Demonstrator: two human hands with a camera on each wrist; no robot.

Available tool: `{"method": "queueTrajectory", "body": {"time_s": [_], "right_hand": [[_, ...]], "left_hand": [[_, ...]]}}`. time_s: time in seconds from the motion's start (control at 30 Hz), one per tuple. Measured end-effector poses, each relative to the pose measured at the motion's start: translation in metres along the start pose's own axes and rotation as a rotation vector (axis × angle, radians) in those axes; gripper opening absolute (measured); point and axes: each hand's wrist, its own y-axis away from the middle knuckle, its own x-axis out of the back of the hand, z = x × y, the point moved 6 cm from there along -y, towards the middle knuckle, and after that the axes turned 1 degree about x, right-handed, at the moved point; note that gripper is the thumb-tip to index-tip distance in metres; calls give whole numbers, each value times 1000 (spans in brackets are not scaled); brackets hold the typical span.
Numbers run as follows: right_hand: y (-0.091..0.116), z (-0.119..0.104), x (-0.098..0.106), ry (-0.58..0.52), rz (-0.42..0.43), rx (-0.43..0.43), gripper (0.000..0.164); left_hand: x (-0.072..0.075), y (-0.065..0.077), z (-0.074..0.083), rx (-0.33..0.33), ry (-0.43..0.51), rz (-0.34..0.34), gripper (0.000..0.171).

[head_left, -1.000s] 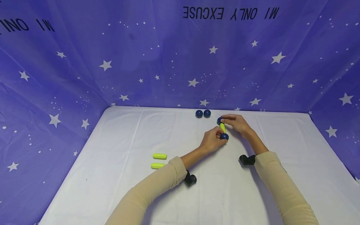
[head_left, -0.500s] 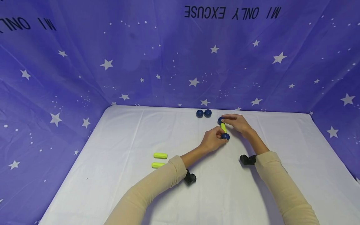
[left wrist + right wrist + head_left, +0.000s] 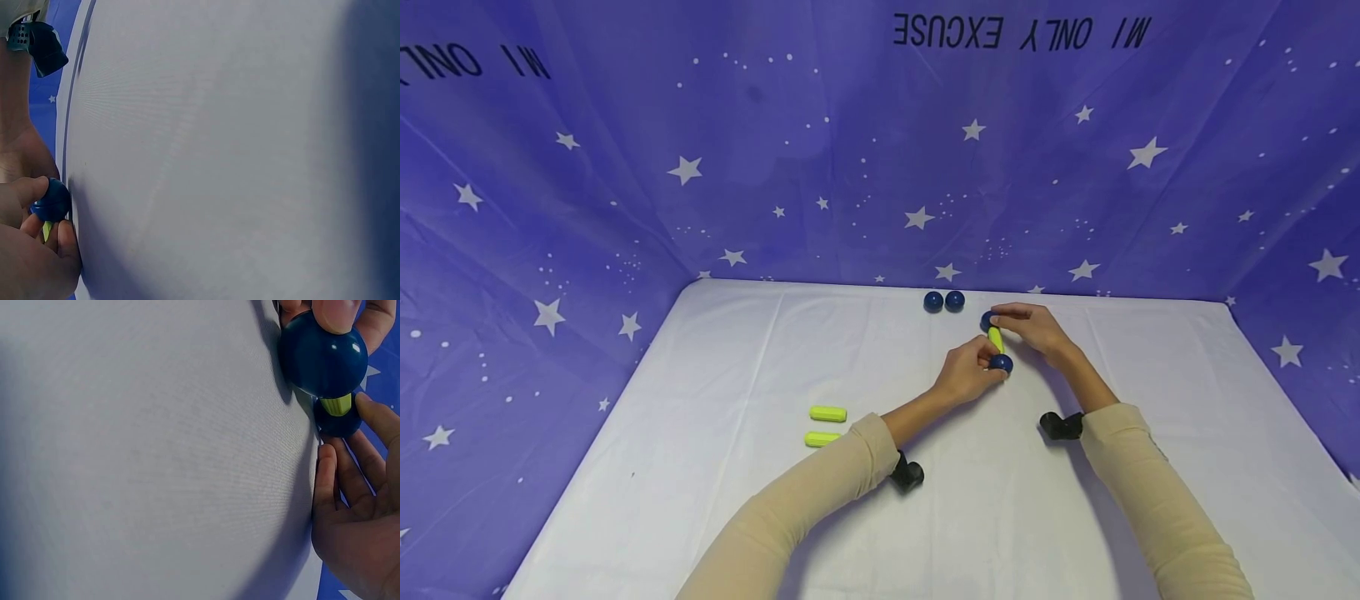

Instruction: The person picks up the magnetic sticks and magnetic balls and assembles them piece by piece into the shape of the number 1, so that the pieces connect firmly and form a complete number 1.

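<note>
Near the far edge of a white cloth-covered table [image 3: 737, 492], the left hand [image 3: 966, 375] grips a glossy dark-blue ball [image 3: 1002, 363], the right hand [image 3: 1033, 328] pinches a second blue ball [image 3: 986, 322]; a ribbed yellow-green rod [image 3: 996, 339] spans between; the table spreads broadly leftward; star-printed purple fabric walls [image 3: 865, 108] rise behind and at both sides.

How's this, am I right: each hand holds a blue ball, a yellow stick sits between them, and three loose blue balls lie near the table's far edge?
Not quite: the head view shows two loose blue balls near the far edge of the table, not three. The rest, held balls and yellow stick, stands.
</note>
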Motion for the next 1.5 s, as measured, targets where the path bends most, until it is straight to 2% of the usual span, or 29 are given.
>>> {"method": "queueTrajectory", "body": {"time_s": [0.63,0.9,1.03,1.27,1.5], "right_hand": [[6,-4,2,7,32,6,55],[24,-3,3,-14,87,67,53],[42,0,3,1,67,92,48],[70,-2,-7,36,-44,148,41],[81,-1,-10,32,-79,137,42]], "left_hand": [[-1,0,2,0,-7,-1,28],[0,0,4,-5,-1,6,27],[1,0,3,-3,-4,11,27],[1,1,3,-13,19,10,26],[1,2,5,-13,3,-6,28]]}}
